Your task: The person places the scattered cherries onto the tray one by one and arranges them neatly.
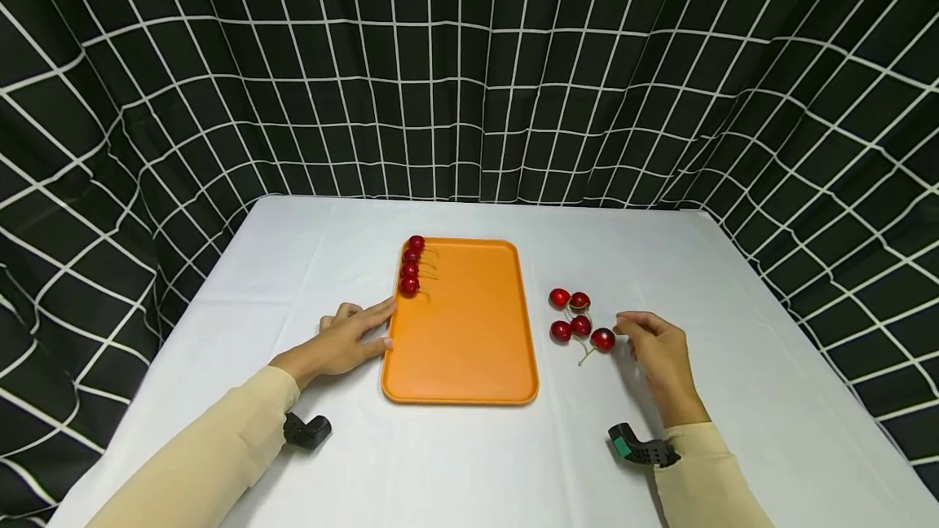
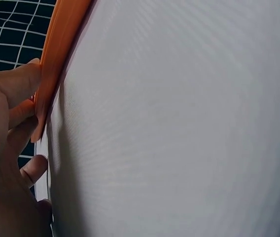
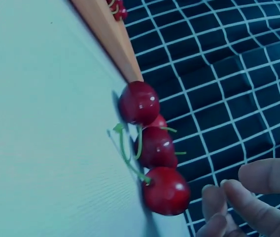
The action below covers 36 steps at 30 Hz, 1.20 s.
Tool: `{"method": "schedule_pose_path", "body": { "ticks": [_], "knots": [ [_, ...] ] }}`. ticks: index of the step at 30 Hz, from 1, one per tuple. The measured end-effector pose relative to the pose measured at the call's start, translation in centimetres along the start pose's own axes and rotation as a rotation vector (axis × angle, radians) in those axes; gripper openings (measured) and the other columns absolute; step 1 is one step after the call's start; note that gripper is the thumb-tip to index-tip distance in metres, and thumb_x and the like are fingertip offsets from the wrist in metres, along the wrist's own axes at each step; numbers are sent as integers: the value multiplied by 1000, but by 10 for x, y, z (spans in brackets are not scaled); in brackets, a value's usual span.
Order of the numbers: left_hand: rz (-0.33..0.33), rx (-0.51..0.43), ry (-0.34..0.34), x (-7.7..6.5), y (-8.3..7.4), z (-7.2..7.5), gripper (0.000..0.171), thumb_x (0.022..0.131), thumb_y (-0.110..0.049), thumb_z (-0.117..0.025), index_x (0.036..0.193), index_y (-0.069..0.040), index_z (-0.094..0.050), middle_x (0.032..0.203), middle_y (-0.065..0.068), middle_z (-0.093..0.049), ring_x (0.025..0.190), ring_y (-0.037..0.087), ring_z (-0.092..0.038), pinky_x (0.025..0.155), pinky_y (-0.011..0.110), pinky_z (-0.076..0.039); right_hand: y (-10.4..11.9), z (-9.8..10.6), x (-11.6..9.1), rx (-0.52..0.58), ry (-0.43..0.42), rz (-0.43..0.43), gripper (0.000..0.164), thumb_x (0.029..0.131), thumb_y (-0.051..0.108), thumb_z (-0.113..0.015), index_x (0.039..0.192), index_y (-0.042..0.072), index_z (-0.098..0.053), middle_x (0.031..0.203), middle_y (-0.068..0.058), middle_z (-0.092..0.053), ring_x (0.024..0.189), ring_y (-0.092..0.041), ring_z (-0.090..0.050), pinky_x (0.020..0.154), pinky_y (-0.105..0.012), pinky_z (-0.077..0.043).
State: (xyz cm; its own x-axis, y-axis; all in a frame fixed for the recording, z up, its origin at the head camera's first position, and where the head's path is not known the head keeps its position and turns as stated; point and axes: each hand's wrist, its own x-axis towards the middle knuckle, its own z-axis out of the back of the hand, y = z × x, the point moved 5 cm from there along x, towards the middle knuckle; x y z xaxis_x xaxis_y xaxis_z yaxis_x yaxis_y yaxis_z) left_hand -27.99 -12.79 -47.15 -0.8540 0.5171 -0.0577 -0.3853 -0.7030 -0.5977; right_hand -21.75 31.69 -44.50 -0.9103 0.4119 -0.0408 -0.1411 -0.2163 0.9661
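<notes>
An orange tray (image 1: 469, 349) lies flat on the table. Along its upper left edge runs a column of several red cherries (image 1: 409, 286), stems pointing right. The left hand (image 1: 345, 341) rests against the tray's left edge, thumb and forefinger extended; the left wrist view shows its fingertips touching the orange rim (image 2: 56, 64). To the right of the tray sits a loose cluster of several cherries (image 1: 580, 326). The right hand (image 1: 660, 353) is beside the nearest cherry (image 1: 603, 340), and the right wrist view shows a gap between its fingertips and that cherry (image 3: 167, 191).
A white cloth (image 1: 455, 463) covers the table. Black curtains with a white grid (image 1: 469, 72) stand behind it and on both sides. Each wrist wears a black strap device, such as the one on the left (image 1: 308, 432).
</notes>
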Motion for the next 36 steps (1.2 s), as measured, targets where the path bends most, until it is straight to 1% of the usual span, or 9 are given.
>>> {"method": "schedule_pose_path", "body": {
  "ticks": [4, 10, 14, 18, 22, 30, 36],
  "knots": [
    [-3, 1, -1, 0, 0, 0, 64, 95, -38, -60, 151, -16, -36, 157, -6, -23, 118, 27, -28, 84, 47, -17, -5, -1, 3, -69, 1, -4, 28, 94, 12, -61, 111, -10, -63, 81, -1, -68, 68, -14, -53, 56, -24, -42],
    [-9, 0, -11, 0, -1, 1, 64, 95, -37, -61, 150, -14, -36, 157, -5, -24, 119, 28, -28, 85, 47, -17, -8, -3, 3, -130, 20, 7, 31, 95, 16, -60, 116, -6, -65, 92, -9, -67, 79, -17, -56, 61, -26, -46],
    [-10, 5, -12, 1, -1, 1, 64, 95, -37, -61, 150, -15, -36, 157, -5, -24, 119, 27, -28, 85, 47, -17, -9, -1, 3, -197, 28, 22, 33, 95, 23, -61, 116, -3, -65, 97, -10, -67, 85, -20, -56, 63, -26, -46],
    [-6, 2, -9, 1, -1, 1, 64, 95, -37, -60, 150, -15, -36, 157, -6, -24, 119, 27, -28, 85, 47, -17, -13, -2, 3, -297, 55, 45, 37, 92, 30, -66, 114, 0, -66, 96, -8, -66, 87, -20, -55, 66, -27, -44],
    [-2, -7, 1, 0, -1, 0, 64, 96, -37, -60, 151, -15, -35, 157, -5, -24, 120, 28, -28, 86, 48, -16, -15, -7, 2, -383, 93, 89, 41, 88, 35, -72, 111, 2, -66, 93, -7, -66, 86, -20, -55, 70, -30, -42],
    [-4, 4, -8, -1, -3, 0, 64, 95, -36, -61, 150, -14, -36, 156, -4, -25, 118, 27, -29, 85, 48, -17, -16, -11, 0, -488, 97, 188, 36, 83, 27, -77, 107, 5, -63, 90, -7, -66, 79, -19, -57, 65, -32, -44],
    [2, 5, 0, -1, -3, -1, 64, 96, -36, -60, 151, -14, -35, 157, -4, -24, 120, 27, -29, 86, 49, -17, -16, -14, 0, -541, 98, 233, 36, 79, 23, -79, 102, 6, -57, 90, -9, -64, 81, -23, -57, 64, -35, -44]
  ]
}}
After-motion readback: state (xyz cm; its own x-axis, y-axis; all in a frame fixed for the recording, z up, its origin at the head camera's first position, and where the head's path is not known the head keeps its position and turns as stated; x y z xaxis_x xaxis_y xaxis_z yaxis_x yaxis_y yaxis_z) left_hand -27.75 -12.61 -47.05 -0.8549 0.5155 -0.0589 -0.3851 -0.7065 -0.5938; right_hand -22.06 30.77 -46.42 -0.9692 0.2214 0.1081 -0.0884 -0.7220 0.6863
